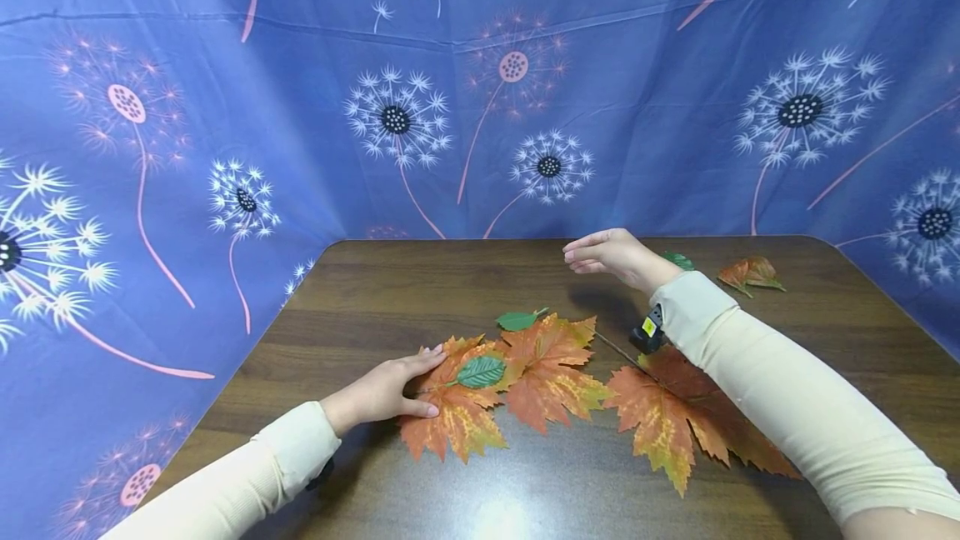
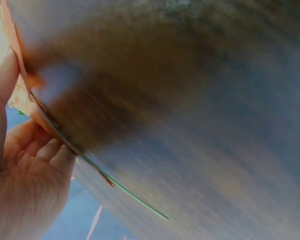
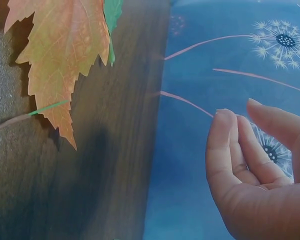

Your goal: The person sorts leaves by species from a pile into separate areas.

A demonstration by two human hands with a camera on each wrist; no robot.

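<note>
My left hand (image 1: 382, 390) rests on the leftmost orange maple leaf (image 1: 453, 436), thumb and forefinger spread apart. In the left wrist view, the hand (image 2: 35, 175) lies against that leaf's edge, and a thin stem (image 2: 140, 202) runs out past the fingers. A small green leaf (image 1: 482, 372) lies on top of it. The middle maple leaf (image 1: 551, 373) is beside it, with another green leaf (image 1: 517, 321) behind. My right hand (image 1: 618, 257) hovers over the back of the table, fingers gently bent and holding nothing; the right wrist view shows this hand (image 3: 260, 180) too.
Another orange maple leaf (image 1: 652, 415) lies on the brown wooden table (image 1: 420, 282), partly under my right sleeve (image 1: 795, 398). At the back right are a small orange-brown leaf (image 1: 753, 273) and a green leaf (image 1: 678, 260). A blue dandelion-patterned cloth (image 1: 637, 65) hangs around the table.
</note>
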